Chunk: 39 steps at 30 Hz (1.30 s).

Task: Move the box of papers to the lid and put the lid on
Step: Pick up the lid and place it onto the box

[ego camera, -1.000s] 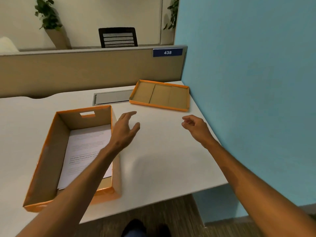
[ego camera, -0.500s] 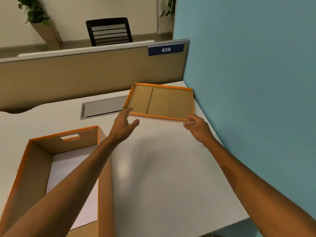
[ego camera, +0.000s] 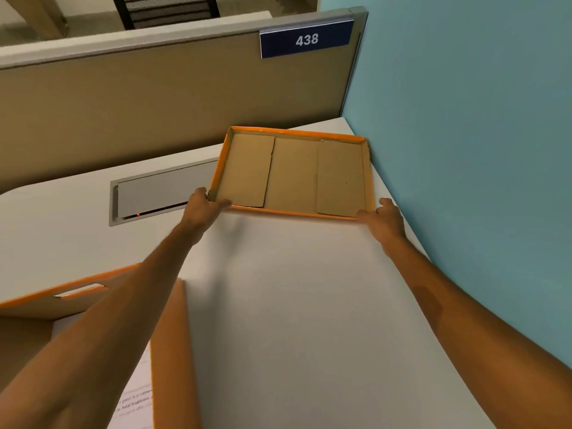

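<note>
The orange-edged cardboard lid lies upside down at the far right corner of the white desk, its brown inside facing up. My left hand grips the lid's near-left corner, thumb over the rim. My right hand holds the near-right corner, thumb along the front edge. The open orange box sits at the lower left, partly hidden under my left forearm. Printed papers show inside it.
A grey cable flap is set into the desk just left of the lid. A tan partition with a "438" sign closes the back. A blue wall runs along the desk's right side. A black chair stands beyond.
Both hands moved forward from mid-desk to the lid and closed on its near corners. My view shifted forward, so the box slid toward the lower left.
</note>
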{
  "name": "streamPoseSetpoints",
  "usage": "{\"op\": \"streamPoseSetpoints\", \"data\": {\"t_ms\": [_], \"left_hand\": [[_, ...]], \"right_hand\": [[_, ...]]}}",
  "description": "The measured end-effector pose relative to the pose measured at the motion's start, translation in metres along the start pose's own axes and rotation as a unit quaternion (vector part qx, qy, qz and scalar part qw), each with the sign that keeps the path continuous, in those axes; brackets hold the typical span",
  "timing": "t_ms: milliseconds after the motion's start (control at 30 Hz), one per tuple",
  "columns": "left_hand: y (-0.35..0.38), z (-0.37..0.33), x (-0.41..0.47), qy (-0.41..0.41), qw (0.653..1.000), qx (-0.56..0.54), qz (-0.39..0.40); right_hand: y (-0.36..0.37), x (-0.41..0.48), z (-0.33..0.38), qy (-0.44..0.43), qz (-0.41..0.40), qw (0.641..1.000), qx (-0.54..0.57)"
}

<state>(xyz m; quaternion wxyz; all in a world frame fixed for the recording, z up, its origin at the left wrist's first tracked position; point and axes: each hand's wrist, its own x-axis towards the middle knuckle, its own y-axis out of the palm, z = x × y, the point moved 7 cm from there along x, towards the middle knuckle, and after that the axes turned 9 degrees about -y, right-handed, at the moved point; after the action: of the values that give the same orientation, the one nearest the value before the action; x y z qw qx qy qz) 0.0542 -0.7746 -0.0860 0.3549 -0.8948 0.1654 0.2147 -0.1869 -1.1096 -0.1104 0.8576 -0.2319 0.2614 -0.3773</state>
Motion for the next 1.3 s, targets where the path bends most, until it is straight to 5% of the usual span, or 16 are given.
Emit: {"op": "streamPoseSetpoints", "data": {"t_ms": [367, 467, 633, 1033, 1300], "left_hand": [[-0.003, 0.002, 0.012, -0.036, 0.988, -0.148, 0.011], [-0.005, 0.0, 0.0, -0.043, 0.967, -0.249, 0.042], [-0.01, -0.005, -0.034, -0.036, 0.921, -0.376, 0.097], [-0.033, -0.006, -0.147, 0.038, 0.854, -0.51, 0.093], [-0.058, 0.03, -0.246, 0.07, 0.836, -0.544, 0.031]], "right_hand": [[-0.002, 0.013, -0.003, 0.055, -0.033, 0.983, 0.171], [-0.003, 0.006, -0.002, 0.078, -0.002, 0.946, 0.313], [-0.017, -0.02, 0.009, 0.055, 0.023, 0.918, 0.392], [-0.059, -0.112, 0.011, 0.024, 0.056, 0.886, 0.46], [-0.076, -0.182, -0.003, -0.002, 0.089, 0.901, 0.424]]}}
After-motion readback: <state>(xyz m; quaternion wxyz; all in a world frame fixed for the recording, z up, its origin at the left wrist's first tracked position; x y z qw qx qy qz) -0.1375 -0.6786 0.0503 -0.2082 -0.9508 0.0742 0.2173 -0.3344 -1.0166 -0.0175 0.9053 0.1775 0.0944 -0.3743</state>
